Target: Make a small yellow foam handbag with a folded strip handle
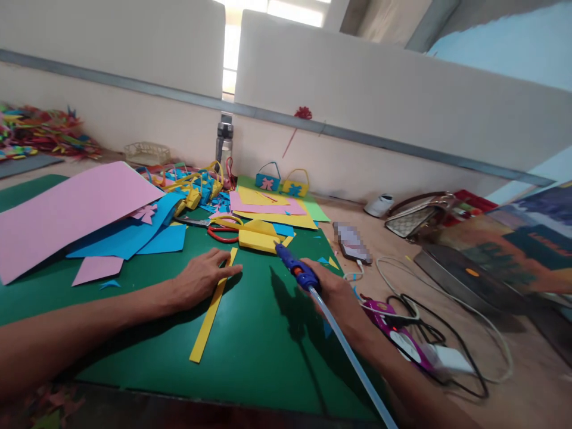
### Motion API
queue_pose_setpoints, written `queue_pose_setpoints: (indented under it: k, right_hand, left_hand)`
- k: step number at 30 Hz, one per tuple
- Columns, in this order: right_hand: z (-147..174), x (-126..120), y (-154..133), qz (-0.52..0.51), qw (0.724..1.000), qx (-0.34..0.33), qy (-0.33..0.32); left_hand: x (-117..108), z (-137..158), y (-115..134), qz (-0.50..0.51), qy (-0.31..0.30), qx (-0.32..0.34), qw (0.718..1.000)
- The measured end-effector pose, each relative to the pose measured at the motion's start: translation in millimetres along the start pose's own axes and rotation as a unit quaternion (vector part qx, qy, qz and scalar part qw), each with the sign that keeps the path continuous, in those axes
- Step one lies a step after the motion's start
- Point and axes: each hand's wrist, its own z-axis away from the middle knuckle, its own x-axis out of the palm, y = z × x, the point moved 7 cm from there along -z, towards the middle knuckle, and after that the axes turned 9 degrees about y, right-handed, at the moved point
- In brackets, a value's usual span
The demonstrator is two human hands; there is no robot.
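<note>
A yellow foam strip (208, 328) lies on the green board (263, 363). My left hand (203, 277) rests at its far end, fingers stretched and apart, the thumb crossing over the strip. Closed around a blue hot glue gun (297, 266) is my right hand (333, 286), partly hidden behind it. A long translucent glue stick (348, 351) sticks out of the gun's rear. The nozzle points at a small yellow foam bag (259, 239); whether they touch I cannot tell. Red-and-yellow-handled scissors (223, 229) lie just left of that bag.
Pink (84, 214) and blue foam sheets (129, 235) cover the board's left. Finished small bags (295, 185) stand against the wall. On the right are a phone (352, 243), a purple power strip (379, 310) with tangled cables, and a dark case (465, 277).
</note>
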Motion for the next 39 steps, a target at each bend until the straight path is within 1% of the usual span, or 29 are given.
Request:
queue_pose_setpoints:
  k: [4,8,10,12,15,19,22,26,30,33,35,39]
  right_hand:
    - [-6,7,-12,-0.114,0.988,0.098,-0.037]
    - [-9,15,-17,-0.133,0.976,0.154,-0.082]
    - [-9,24,-17,-0.169,0.963,0.177,-0.112]
    - [-9,32,-18,-0.225,0.944,0.204,-0.132]
    - [-11,40,-18,-0.265,0.922,0.247,-0.139]
    - [-15,43,-18,-0.242,0.927,0.25,-0.141]
    - [-15,44,-14,-0.247,0.926,0.255,-0.127]
    - [-11,44,-11,-0.259,0.933,0.225,-0.111]
    - [-8,45,-11,-0.232,0.943,0.196,-0.134]
    - [-6,46,-7,-0.175,0.952,0.201,-0.153]
    - [-5,47,-6,-0.159,0.951,0.205,-0.168]
    - [-4,48,-6,-0.185,0.942,0.203,-0.193]
  left_hand:
    - [-3,1,6,0.001,-0.026,0.038,0.999]
    - [-5,0,8,0.015,-0.04,0.064,0.997]
    - [-6,-1,8,0.025,-0.041,0.07,0.996]
    - [-7,-2,8,0.038,-0.036,0.074,0.996]
    - [-9,-1,7,0.052,-0.026,0.075,0.995]
    - [-9,4,1,0.072,-0.008,0.067,0.995]
    - [-10,6,0,0.089,0.017,0.073,0.993]
    - [-15,6,-1,0.099,0.054,0.086,0.99]
    - [-20,5,-1,0.109,0.08,0.102,0.986]
    - [-21,4,1,0.109,0.087,0.116,0.983]
    - [-20,3,1,0.112,0.086,0.12,0.983]
    - [-19,3,2,0.111,0.087,0.119,0.983]
